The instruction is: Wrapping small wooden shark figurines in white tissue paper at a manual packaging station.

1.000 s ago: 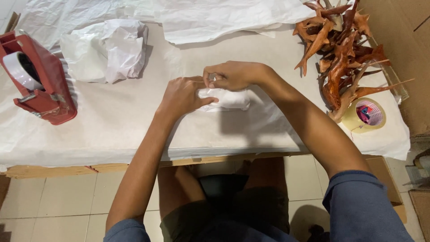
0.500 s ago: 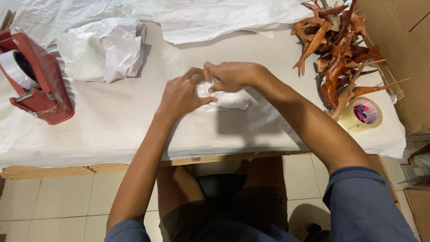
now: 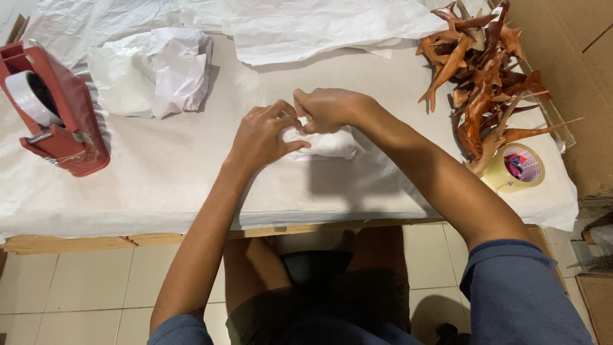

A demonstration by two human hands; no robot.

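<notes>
The left hand (image 3: 265, 133) is curled shut on the near end of a small white paper-wrapped bundle (image 3: 325, 144), pinning it flat to the bench (image 3: 159, 185), presumably so the wrap cannot spring loose. The right hand (image 3: 329, 108) is closed directly above and behind the bundle, fingers pinching a fold of paper at the bundle's top edge; what the wrap encloses cannot be seen. The bundle lies at the middle of the bench, oblong, creased, its right end rounded and free of both hands.

Far left of the bundle stands a red tape dispenser (image 3: 54, 112) with a white roll, within reach. Left and behind the bundle sits a crumpled white paper wad (image 3: 156, 70). Behind the bundle lie loose white paper sheets (image 3: 319, 29). Right of the bundle is a heap of reddish-brown carved wooden pieces (image 3: 482, 76), with a roll of clear tape (image 3: 517, 167) at the heap's near edge.
</notes>
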